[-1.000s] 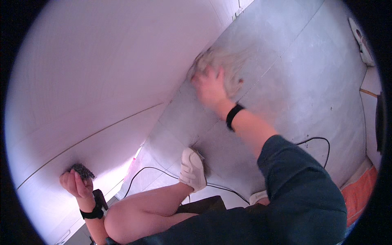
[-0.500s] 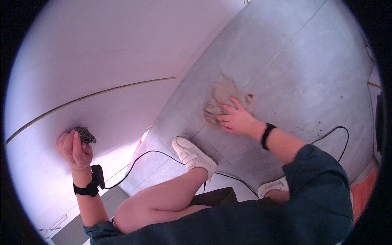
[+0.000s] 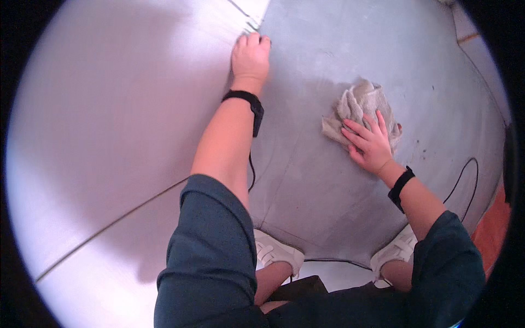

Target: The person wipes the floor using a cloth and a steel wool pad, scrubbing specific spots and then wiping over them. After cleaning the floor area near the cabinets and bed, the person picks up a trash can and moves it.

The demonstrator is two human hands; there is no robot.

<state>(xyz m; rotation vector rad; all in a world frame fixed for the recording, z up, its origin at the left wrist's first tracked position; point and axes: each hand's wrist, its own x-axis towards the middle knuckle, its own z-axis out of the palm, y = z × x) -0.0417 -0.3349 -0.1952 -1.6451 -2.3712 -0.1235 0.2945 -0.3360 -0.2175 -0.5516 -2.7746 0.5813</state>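
My left hand (image 3: pixel 251 59) reaches far forward to the seam where the pale panel (image 3: pixel 131 104) meets the grey floor (image 3: pixel 311 180). Its fingers are curled down, and only a sliver of the dark scouring pad (image 3: pixel 268 41) peeks out by the fingertips; the rest is hidden. To the right, a crumpled beige cloth (image 3: pixel 367 101) lies on the floor. My right hand (image 3: pixel 373 145) rests on the cloth's near side with fingers spread, not wrapped around it. Black bands circle both wrists, the left one carrying a small box.
A black cable (image 3: pixel 339 261) runs behind my white shoes (image 3: pixel 276 254) and loops (image 3: pixel 474 186) at the right. Dark specks (image 3: pixel 420 148) dot the floor beside the cloth. Something orange-red (image 3: pixel 489 240) stands at the right edge.
My left hand has swung from low on the panel at the left up to the far seam. The cloth is bunched higher, with my right hand still on it. The view has shifted.
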